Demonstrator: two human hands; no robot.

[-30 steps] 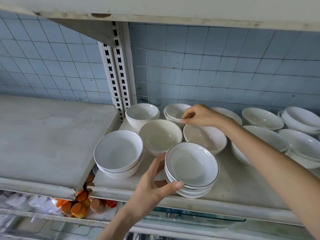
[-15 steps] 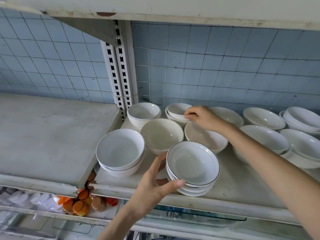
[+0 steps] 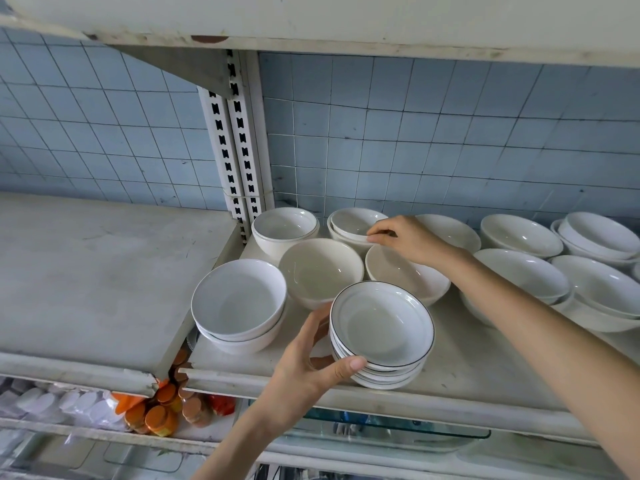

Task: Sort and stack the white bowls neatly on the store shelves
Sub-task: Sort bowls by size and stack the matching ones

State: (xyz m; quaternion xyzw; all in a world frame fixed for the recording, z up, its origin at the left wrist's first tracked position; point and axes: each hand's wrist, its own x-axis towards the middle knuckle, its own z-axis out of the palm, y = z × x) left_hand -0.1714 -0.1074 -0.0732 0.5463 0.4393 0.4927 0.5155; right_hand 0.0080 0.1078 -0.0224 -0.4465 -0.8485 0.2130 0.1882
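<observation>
Head camera: left hand (image 3: 304, 362), thumb and fingers curled, grips a stack of shallow black-rimmed white bowls (image 3: 381, 327) at the front edge of the worn white shelf (image 3: 467, 358); right hand (image 3: 408, 239) pinches the rim of a small white bowl (image 3: 349, 221) nested at the back.

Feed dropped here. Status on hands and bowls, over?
Left hand grips black-rimmed bowl stack at shelf front. Right hand pinches rim of top rear bowl. Cream bowls crowd close, none blocking.
</observation>
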